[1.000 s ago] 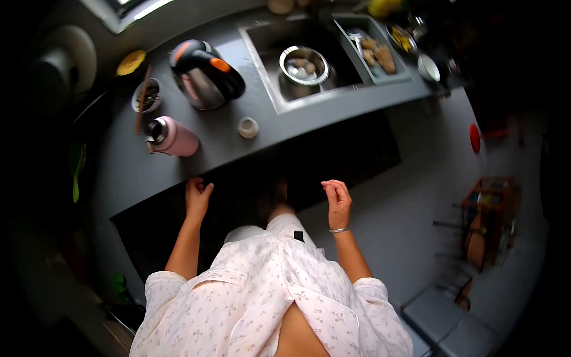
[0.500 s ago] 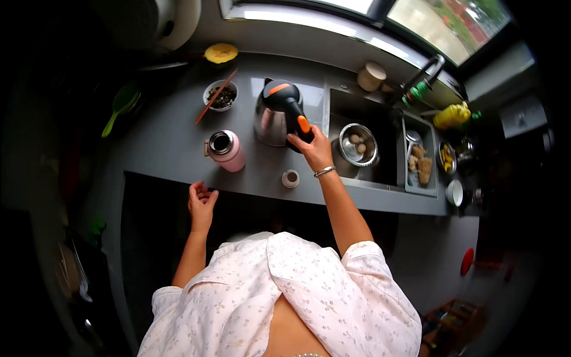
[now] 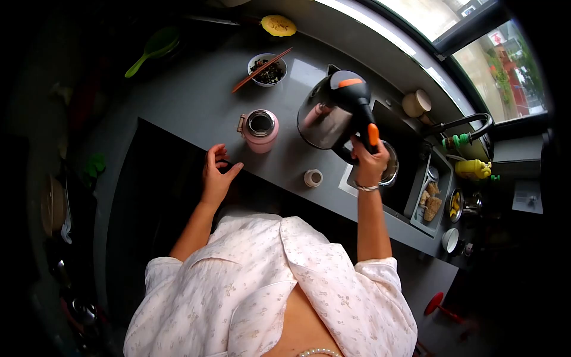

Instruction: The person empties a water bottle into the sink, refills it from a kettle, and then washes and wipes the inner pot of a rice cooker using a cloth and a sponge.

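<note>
My right hand point(image 3: 371, 162) is wrapped round the black handle of a steel electric kettle point(image 3: 324, 116) with orange accents. The kettle appears raised above the counter, partly in front of the sink. To its left a pink thermos point(image 3: 262, 134) stands upright with its mouth uncovered. My left hand point(image 3: 219, 172) hovers at the counter's front edge, just below the thermos, fingers apart and holding nothing. A small pale cap with a dark centre point(image 3: 313, 177) lies on the counter between the thermos and my right hand.
Behind the thermos sits a white bowl point(image 3: 260, 63) of dark food with chopsticks point(image 3: 262, 70) across it. A cut yellow fruit point(image 3: 278, 25) lies farther back. At right are the sink point(image 3: 410, 163), a faucet point(image 3: 470, 132) and a grey basket point(image 3: 443, 172) with ginger-like pieces.
My right hand has lifted the kettle from the counter. My left hand has opened somewhat near the edge. The camera view has turned, shifting the counter items.
</note>
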### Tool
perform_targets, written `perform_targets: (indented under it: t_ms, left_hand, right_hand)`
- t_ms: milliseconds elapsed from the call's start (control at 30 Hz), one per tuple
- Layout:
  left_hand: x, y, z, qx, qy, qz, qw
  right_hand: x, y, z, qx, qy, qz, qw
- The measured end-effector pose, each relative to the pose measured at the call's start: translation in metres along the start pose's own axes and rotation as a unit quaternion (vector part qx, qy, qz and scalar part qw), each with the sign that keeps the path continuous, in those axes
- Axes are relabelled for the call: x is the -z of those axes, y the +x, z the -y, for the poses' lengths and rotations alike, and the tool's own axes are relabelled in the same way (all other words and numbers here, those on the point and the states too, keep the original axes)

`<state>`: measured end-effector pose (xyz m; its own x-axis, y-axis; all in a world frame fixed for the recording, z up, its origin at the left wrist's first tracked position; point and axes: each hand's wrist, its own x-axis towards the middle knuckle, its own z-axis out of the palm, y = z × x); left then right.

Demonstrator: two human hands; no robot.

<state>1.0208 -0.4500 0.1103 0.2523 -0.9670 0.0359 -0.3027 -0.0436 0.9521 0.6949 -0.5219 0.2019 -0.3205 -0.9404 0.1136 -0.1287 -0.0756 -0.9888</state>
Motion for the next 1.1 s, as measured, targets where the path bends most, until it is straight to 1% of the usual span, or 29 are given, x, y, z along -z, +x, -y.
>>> perform_targets:
  t_ms: [33, 67, 100, 167, 233, 267, 433, 467, 500, 567, 667, 700, 767, 833, 900, 933, 1067, 1100]
  left_hand:
    - [0.001, 0.004, 0.005, -0.002, -0.005, 0.002, 1.0]
    - [0.002, 0.009, 0.01, -0.004, -0.011, 0.006, 1.0]
    - [0.003, 0.016, 0.019, -0.002, -0.013, 0.013, 1.0]
    - [0.011, 0.03, 0.04, 0.014, -0.02, 0.045, 0.999]
    - [0.019, 0.044, 0.045, 0.049, -0.056, 0.045, 0.996]
    - [0.025, 0.051, 0.047, 0.049, -0.052, 0.05, 0.996]
    - [0.055, 0.079, 0.056, 0.046, -0.017, 0.068, 0.996]
    - [0.061, 0.082, 0.046, 0.011, 0.028, 0.063, 0.998]
    - [0.066, 0.085, 0.041, 0.012, 0.025, 0.069, 0.997]
    - [0.075, 0.091, 0.037, -0.029, 0.099, 0.091, 0.991]
    - [0.082, 0.097, 0.035, -0.027, 0.084, 0.106, 0.99]
    - [0.083, 0.098, 0.036, -0.022, 0.081, 0.116, 0.99]
    - [0.085, 0.101, 0.039, -0.027, 0.077, 0.126, 0.989]
    - [0.085, 0.102, 0.041, -0.032, 0.072, 0.134, 0.988]
    - [0.087, 0.103, 0.04, -0.036, 0.074, 0.143, 0.986]
    - [0.088, 0.102, 0.041, -0.035, 0.073, 0.145, 0.986]
    - [0.092, 0.103, 0.048, -0.027, 0.061, 0.157, 0.985]
    - [0.093, 0.103, 0.051, -0.028, 0.052, 0.16, 0.985]
  right_hand:
    - [0.005, -0.005, 0.019, -0.003, -0.014, 0.008, 1.0]
    - [0.014, -0.007, 0.022, 0.009, 0.012, 0.023, 1.0]
    - [0.017, -0.013, 0.039, 0.0, -0.001, 0.015, 1.0]
    - [0.019, -0.028, 0.068, 0.032, 0.001, 0.026, 0.999]
    - [0.023, -0.041, 0.089, 0.031, -0.011, 0.028, 0.999]
    - [0.024, -0.048, 0.098, 0.029, -0.035, 0.017, 0.999]
    - [0.014, -0.08, 0.132, 0.001, -0.045, 0.005, 0.999]
    - [0.011, -0.086, 0.135, -0.003, -0.049, 0.004, 0.999]
    - [0.009, -0.093, 0.137, -0.007, -0.051, 0.003, 0.999]
    - [0.001, -0.103, 0.143, -0.02, -0.056, -0.006, 0.998]
    - [-0.007, -0.116, 0.15, -0.045, -0.095, 0.001, 0.994]
    - [-0.01, -0.118, 0.152, -0.047, -0.098, -0.003, 0.994]
    - [-0.018, -0.121, 0.157, -0.042, -0.143, 0.021, 0.989]
    - [-0.025, -0.125, 0.161, -0.049, -0.16, 0.018, 0.986]
    - [-0.03, -0.126, 0.164, -0.069, -0.207, 0.036, 0.975]
    - [-0.034, -0.127, 0.168, -0.097, -0.211, 0.034, 0.972]
    - [-0.043, -0.124, 0.17, -0.094, -0.249, 0.047, 0.963]
    - [-0.047, -0.123, 0.173, -0.083, -0.281, 0.061, 0.954]
